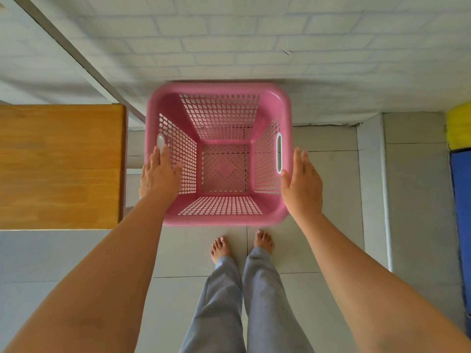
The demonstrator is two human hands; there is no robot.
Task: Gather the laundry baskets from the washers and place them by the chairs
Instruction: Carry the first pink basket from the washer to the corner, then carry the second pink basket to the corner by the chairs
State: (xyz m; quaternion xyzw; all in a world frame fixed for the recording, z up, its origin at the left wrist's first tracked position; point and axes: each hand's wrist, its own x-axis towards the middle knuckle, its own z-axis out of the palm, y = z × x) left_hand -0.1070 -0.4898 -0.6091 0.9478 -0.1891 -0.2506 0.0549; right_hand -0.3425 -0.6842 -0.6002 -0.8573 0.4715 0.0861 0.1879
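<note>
An empty pink plastic laundry basket (219, 89) with lattice walls and a white-edged handle slot on each side sits just in front of my bare feet, its far rim against the white brick wall. My left hand (159, 174) lies flat on the left rim just below that side's handle slot. Its fingers are stretched out and its thumb is over the inner wall. My right hand (302, 182) is open beside the right rim, fingers straight, with the thumb at the rim's outer edge. Neither hand is closed around the basket.
A wooden surface (58, 164) stands close to the basket's left side. The white brick wall (229, 47) is directly behind the basket. A yellow object (460, 126) and a blue one (462, 200) stand at the right edge. Grey floor tiles (331, 200) lie to the right and behind me.
</note>
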